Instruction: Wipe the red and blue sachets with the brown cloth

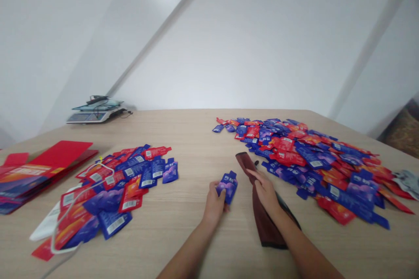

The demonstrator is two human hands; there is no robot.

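Note:
My left hand [215, 202] pinches a small blue spouted pouch [227, 185] with purple artwork and white lettering, held tilted just above the table. To the right of it, my right hand [264, 189] is closed on a dark brown cloth [262, 218] with a black edge, its fingers fairly straight across the fabric. The cloth stretches from beyond the fingertips back beneath the wrist. A dark object by my right forearm is mostly hidden. Close by on the right spreads a large heap of red and blue pouches [288, 144].
At the left lies a smaller pile of red and blue pouches [131, 170], with a white cable [62, 218] looping over it. Folded red cartons [49, 170] are at the far left. A scale [91, 115] stands at the back left, before a white wall [229, 52]. A silver packet [406, 183] lies far right.

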